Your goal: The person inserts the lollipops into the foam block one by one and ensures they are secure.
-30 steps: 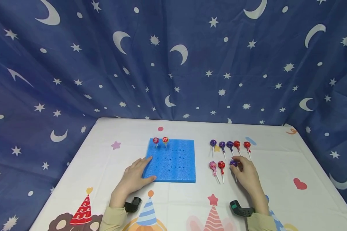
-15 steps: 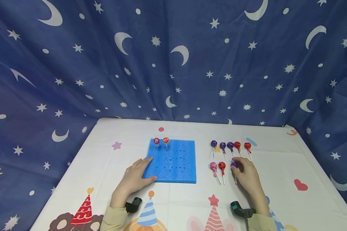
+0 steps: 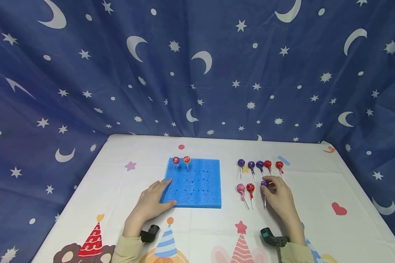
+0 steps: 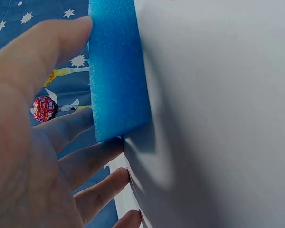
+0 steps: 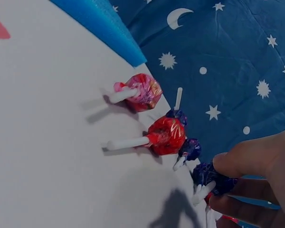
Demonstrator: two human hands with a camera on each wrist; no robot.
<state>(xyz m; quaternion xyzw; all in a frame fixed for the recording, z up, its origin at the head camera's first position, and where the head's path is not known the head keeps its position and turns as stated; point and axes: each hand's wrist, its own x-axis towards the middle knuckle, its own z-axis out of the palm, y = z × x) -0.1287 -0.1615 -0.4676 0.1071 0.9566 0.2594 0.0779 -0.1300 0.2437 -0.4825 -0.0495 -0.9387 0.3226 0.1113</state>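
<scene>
Lollipop (image 5: 210,176), purple and partly hidden, seems pinched by the right hand (image 3: 279,195).

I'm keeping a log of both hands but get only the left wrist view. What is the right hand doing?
Observer: The right hand pinches a purple lollipop by its wrapped head.
Operator: What lies next to that, on the side toward the blue block?
Observer: A red lollipop.
Operator: And the block's top, which I can't see?
Observer: It is dotted with small holes.
</scene>
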